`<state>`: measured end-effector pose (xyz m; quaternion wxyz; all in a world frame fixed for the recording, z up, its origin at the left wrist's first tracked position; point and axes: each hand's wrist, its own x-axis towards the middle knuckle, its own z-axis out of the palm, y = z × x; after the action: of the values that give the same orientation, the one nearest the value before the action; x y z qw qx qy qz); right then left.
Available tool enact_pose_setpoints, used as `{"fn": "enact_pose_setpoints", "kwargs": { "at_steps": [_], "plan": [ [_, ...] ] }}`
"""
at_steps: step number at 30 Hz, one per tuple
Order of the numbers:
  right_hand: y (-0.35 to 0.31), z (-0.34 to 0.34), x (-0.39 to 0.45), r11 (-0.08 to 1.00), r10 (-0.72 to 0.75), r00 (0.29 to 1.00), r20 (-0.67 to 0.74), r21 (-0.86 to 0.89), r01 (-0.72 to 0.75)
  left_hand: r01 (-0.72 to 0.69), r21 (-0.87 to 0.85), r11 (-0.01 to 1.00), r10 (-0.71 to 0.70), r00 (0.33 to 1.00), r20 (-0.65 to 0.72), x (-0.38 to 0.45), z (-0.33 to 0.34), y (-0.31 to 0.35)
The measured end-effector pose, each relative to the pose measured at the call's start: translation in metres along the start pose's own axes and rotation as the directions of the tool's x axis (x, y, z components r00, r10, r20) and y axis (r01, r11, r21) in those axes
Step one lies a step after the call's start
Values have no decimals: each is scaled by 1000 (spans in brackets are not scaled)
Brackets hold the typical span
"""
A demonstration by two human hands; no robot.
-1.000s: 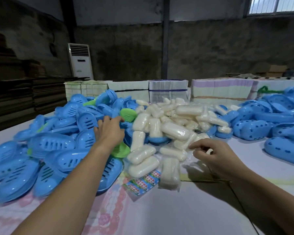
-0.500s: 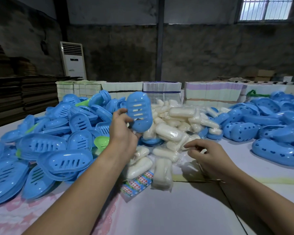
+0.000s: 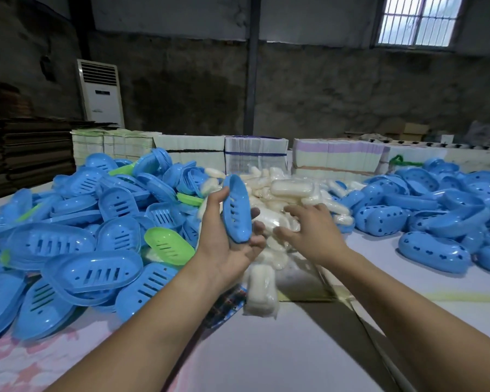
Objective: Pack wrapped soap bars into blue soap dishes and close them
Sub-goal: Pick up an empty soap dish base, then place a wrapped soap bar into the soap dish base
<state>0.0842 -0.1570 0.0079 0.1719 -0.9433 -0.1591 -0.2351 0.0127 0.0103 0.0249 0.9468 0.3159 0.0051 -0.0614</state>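
My left hand (image 3: 225, 244) grips a blue slotted soap dish half (image 3: 236, 207), held on edge above the table in front of the soap pile. My right hand (image 3: 309, 230) reaches into the pile of wrapped white soap bars (image 3: 290, 189) with fingers spread; I cannot tell whether it touches a bar. A wrapped bar (image 3: 260, 290) lies closest to me on the table. A heap of open blue dish halves (image 3: 94, 273) fills the left side. Closed blue soap dishes (image 3: 433, 253) are piled on the right.
A few green dish halves (image 3: 169, 244) lie among the blue ones. Bundles of flat cartons (image 3: 255, 154) line the table's far edge. A standing air conditioner (image 3: 101, 94) is behind on the left. Bare pale tabletop (image 3: 266, 352) lies between my forearms.
My left hand lifted a blue dish half from the heap, brought it toward the middle and turned it on edge. My right hand moved from the table's near pile edge up into the soaps.
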Motion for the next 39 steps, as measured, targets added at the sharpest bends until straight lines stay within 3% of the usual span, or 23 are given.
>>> {"fn": "enact_pose_setpoints", "kwargs": {
  "at_steps": [4,6,9,12,15,17,22,28,31,34,39],
  "plan": [
    [-13,12,16,978,-8,993,115,-206,31,-29,53,998,32,999,-44,0,-2,1],
    [-13,13,18,981,-22,994,109,-187,43,-45,75,996,48,998,-47,0,-2,2],
    [-9,7,11,999,6,1000,24,53,-8,-44,97,994,50,997,-57,-1,-1,3],
    [1,-6,-2,939,83,997,8,335,-81,-12,141,990,28,993,-112,1,-1,0],
    [9,-26,-19,699,136,984,116,692,-179,46,163,986,-30,995,-95,1,-1,-5],
    [11,-40,-27,591,85,990,113,794,-141,62,228,972,-48,997,-67,0,0,-6],
    [2,-52,-32,538,-41,992,120,839,-79,55,340,939,-64,998,18,2,-4,-15],
    [-12,-39,-35,492,-15,996,88,868,-69,4,298,955,-14,999,32,3,-1,-31],
    [-17,-37,-37,546,32,998,63,835,-70,1,212,977,-18,997,81,3,0,-37],
    [-20,-39,-36,675,15,997,75,735,-66,6,125,992,-21,992,122,3,1,-37],
    [-19,-48,-36,646,9,998,61,762,-53,-26,50,998,18,989,144,1,1,-32]
  ]
}}
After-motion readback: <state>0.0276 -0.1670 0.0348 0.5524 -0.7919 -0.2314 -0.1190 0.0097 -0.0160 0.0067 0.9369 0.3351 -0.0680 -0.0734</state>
